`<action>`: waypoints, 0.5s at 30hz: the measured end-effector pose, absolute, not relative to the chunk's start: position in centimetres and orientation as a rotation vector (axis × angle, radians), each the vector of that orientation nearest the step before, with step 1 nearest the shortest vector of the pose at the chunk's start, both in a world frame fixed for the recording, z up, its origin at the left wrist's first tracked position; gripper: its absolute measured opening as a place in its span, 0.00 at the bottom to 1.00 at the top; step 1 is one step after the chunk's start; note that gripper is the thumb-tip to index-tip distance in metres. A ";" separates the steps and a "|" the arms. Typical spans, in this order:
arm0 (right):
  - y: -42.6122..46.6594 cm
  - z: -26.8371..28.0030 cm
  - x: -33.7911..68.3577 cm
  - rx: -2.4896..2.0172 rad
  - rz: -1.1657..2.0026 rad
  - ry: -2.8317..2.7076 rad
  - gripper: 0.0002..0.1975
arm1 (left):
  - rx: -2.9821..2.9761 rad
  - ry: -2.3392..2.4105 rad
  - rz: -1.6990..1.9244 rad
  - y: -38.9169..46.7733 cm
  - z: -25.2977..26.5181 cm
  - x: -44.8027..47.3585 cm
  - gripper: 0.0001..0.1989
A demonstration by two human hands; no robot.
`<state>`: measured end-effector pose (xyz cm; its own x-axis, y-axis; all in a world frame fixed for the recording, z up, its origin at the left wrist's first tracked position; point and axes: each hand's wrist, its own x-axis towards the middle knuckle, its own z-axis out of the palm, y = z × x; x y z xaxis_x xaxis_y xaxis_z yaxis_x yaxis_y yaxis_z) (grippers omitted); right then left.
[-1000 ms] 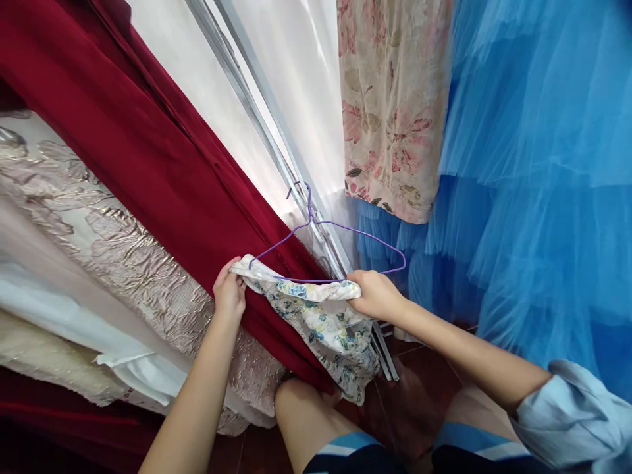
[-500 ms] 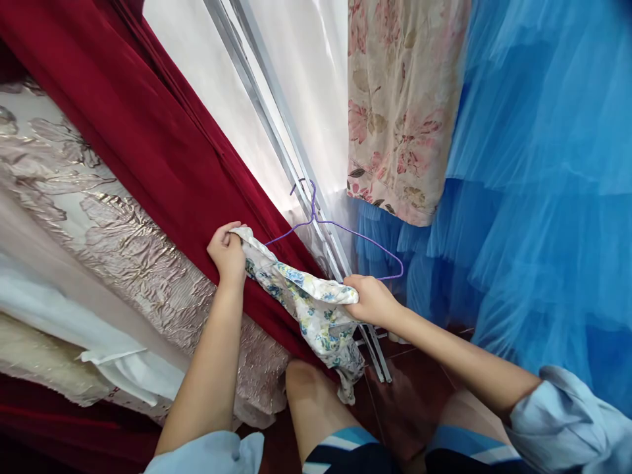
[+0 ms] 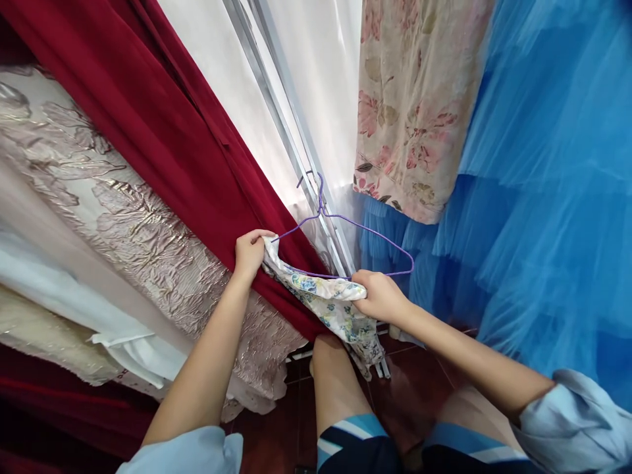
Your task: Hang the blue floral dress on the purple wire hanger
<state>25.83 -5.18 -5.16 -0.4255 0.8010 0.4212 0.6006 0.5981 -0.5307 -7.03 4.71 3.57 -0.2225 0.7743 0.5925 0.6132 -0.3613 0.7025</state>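
A white garment (image 3: 320, 289) with blue and yellow flowers is stretched between my two hands, its lower part hanging down in folds. My left hand (image 3: 251, 253) is closed on its upper left corner. The right edge of the same cloth is gripped by my right hand (image 3: 382, 294). Just beyond the garment is a purple wire hanger (image 3: 372, 230), its hook in front of a metal post. The hanger's left end reaches the cloth beside my left fingers, and its lower bar runs along the cloth's upper edge. Exactly how the two overlap is partly hidden.
Slanted metal posts (image 3: 291, 125) rise behind the hanger. Dark red fabric (image 3: 197, 151) and a pinkish textured gown (image 3: 143, 217) hang on the left. A pink-flowered cloth (image 3: 415, 131) and blue tulle (image 3: 543, 164) hang on the right. Reddish floor tiles (image 3: 409, 368) lie below.
My left hand has moved right with the garment's corner, which now meets the hanger's left end. The cloth between my hands is slacker, and the hanger's lower bar shows above it.
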 end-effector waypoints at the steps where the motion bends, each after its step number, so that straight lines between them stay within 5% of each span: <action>1: -5.3 -5.1 25.8 -1.097 0.391 -2.172 0.03 | 1.839 1.672 1.653 4.8 3.8 -7.0 0.15; 15: -4.0 -5.9 25.2 -1.090 0.421 -2.111 0.06 | 2.241 1.783 1.462 1.7 4.7 -0.5 0.17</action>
